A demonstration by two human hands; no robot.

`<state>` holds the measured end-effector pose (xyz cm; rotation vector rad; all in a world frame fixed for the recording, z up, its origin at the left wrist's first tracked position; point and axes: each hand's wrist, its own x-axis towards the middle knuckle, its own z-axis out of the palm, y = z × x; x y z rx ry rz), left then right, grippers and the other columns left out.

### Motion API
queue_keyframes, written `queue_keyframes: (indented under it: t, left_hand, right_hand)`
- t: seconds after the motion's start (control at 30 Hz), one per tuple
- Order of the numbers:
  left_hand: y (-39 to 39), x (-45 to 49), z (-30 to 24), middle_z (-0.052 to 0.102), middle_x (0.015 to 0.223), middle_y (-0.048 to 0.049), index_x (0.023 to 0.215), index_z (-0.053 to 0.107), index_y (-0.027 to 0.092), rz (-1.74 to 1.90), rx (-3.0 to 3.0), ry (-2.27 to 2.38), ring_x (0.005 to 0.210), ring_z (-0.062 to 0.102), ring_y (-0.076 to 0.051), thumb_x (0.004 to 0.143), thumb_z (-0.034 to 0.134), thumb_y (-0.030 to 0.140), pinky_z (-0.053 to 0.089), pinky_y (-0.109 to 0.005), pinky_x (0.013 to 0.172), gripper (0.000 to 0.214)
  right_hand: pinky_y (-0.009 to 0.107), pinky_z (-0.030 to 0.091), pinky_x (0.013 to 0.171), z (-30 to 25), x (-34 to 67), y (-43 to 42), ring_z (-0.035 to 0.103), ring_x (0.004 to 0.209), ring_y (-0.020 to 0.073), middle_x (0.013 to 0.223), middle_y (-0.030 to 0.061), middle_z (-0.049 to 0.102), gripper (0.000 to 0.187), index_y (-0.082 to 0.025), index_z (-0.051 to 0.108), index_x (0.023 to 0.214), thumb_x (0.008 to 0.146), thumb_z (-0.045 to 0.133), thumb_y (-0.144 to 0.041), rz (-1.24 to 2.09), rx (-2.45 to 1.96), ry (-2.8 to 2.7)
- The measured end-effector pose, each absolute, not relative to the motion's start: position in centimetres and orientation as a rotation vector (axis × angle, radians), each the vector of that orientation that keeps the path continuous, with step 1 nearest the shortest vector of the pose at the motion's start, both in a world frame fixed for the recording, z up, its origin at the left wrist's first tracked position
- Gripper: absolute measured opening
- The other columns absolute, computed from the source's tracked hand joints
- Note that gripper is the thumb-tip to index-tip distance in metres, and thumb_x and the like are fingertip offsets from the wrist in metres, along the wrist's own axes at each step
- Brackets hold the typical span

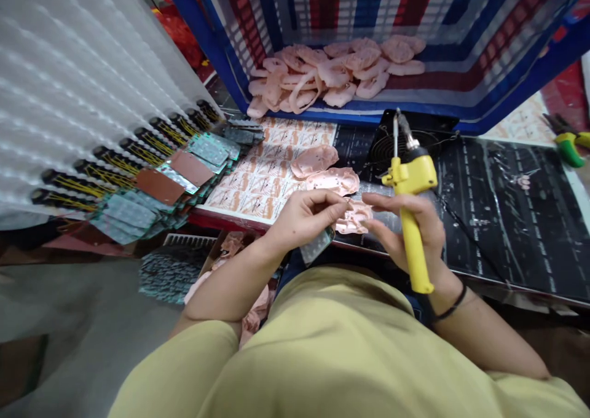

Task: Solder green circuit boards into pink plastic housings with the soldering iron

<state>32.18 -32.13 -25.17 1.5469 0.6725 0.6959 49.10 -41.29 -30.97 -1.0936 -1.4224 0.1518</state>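
My left hand is closed in a pinch, and a small circuit board hangs from it below the thumb. A yellow soldering gun rests upright in my right hand, its metal tip pointing away from me. The thumb and index finger of that hand reach towards a pink plastic shell at the table's front edge. Whether they touch it, I cannot tell. Just beyond my fingers lie a second open pink shell and a pink cover.
A blue-framed striped crate holds several pink shells. Left are stacked circuit boards with yellow wires and black parts by a white panel. A black fan stands behind the soldering gun. Green-and-yellow pliers lie far right.
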Motion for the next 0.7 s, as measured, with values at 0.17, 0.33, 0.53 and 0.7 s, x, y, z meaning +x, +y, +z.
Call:
queue_keyframes:
  t: [0.17, 0.33, 0.53, 0.7]
  left_hand:
    - [-32.7, 31.8, -26.0, 0.068, 0.071, -0.0035, 0.077, 0.072, 0.013, 0.608, 1.747, 0.603, 0.061, 0.059, -0.01, 0.085, 0.072, 0.034, 0.046, -0.019, 0.058, 0.022]
    - [-32.8, 31.6, -26.7, 0.071, 0.075, -0.005, 0.079, 0.073, 0.013, 0.697, 1.774, 0.574, 0.066, 0.063, -0.01, 0.083, 0.071, 0.023, 0.049, -0.018, 0.06, 0.011]
    - [-32.5, 31.9, -26.3, 0.07, 0.072, -0.0044, 0.074, 0.071, 0.014, 0.831, 1.699, 0.627, 0.059, 0.064, -0.01, 0.08, 0.076, 0.027, 0.052, -0.017, 0.055, 0.016]
    - [-31.8, 31.5, -25.7, 0.069, 0.069, -0.0027, 0.07, 0.069, 0.014, 0.848, 1.707, 0.632, 0.056, 0.062, -0.009, 0.079, 0.076, 0.025, 0.05, -0.017, 0.053, 0.016]
  right_hand:
    - [0.029, 0.063, 0.08, -29.6, 48.4, -40.4, 0.074, 0.085, 0.0159, 0.096, -0.0023, 0.071, 0.033, -0.027, 0.051, 0.11, 0.086, 0.073, -0.018, 0.425, -0.993, -1.32]
    - [0.027, 0.062, 0.076, -29.8, 48.0, -40.4, 0.074, 0.078, 0.0151, 0.089, -0.004, 0.07, 0.034, -0.026, 0.053, 0.109, 0.084, 0.074, -0.015, 0.314, -0.991, -1.328]
    - [0.024, 0.061, 0.077, -30.1, 48.2, -40.0, 0.074, 0.075, 0.0147, 0.088, -0.0044, 0.073, 0.049, -0.026, 0.056, 0.116, 0.077, 0.08, -0.01, 0.11, -0.96, -1.363]
    - [0.026, 0.062, 0.072, -30.1, 48.9, -39.5, 0.074, 0.076, 0.0162, 0.09, -0.0009, 0.075, 0.044, -0.024, 0.057, 0.114, 0.079, 0.077, -0.009, 0.031, -0.925, -1.509]
